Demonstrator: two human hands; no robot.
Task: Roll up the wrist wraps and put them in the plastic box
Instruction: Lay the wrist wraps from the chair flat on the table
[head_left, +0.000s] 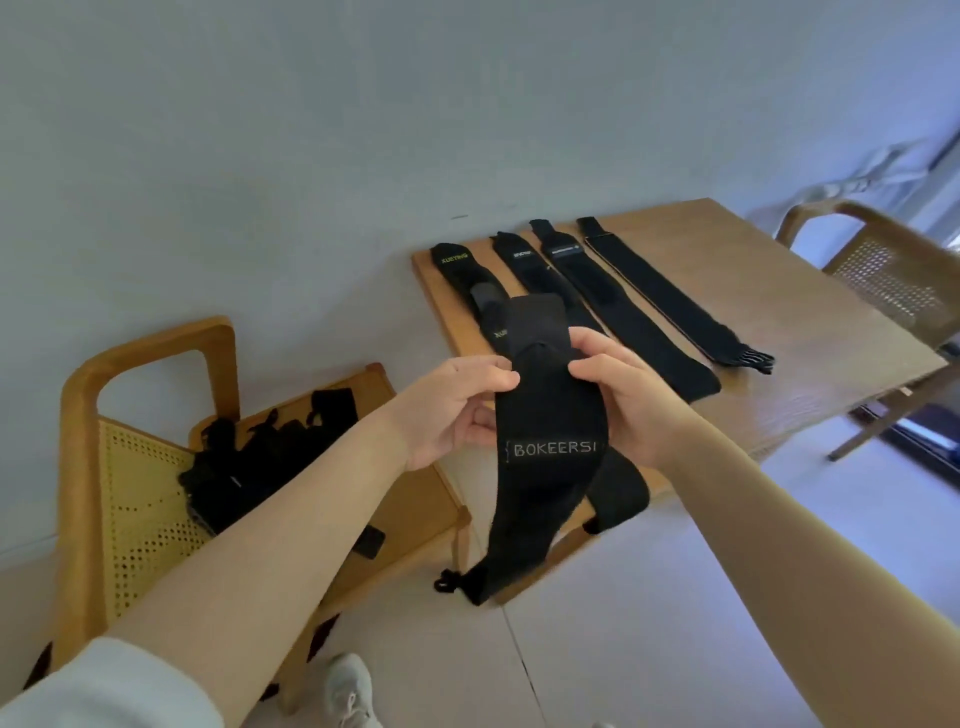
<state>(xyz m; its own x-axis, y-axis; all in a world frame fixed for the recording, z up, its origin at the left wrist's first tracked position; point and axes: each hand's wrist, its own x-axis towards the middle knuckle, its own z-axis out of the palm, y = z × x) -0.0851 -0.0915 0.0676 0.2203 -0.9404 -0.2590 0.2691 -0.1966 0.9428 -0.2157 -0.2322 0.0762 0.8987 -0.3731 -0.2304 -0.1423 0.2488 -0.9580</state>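
I hold a black wrist wrap (550, 415) marked BOKEERSI in the air above the table's near edge. My left hand (457, 410) pinches its left side and my right hand (618, 395) grips its right side. The wrap's top end sticks up past my fingers, and its lower end hangs down with a small loop (447, 581). Several more black wrist wraps (597, 291) lie flat in a row on the wooden table (810, 332). No plastic box is visible.
A wooden chair (140, 467) with a cane back stands on the left, with a heap of black straps (260, 457) on its seat. Another cane chair (893, 270) is at the table's far right. A pale wall runs behind. My shoe (348, 691) shows below.
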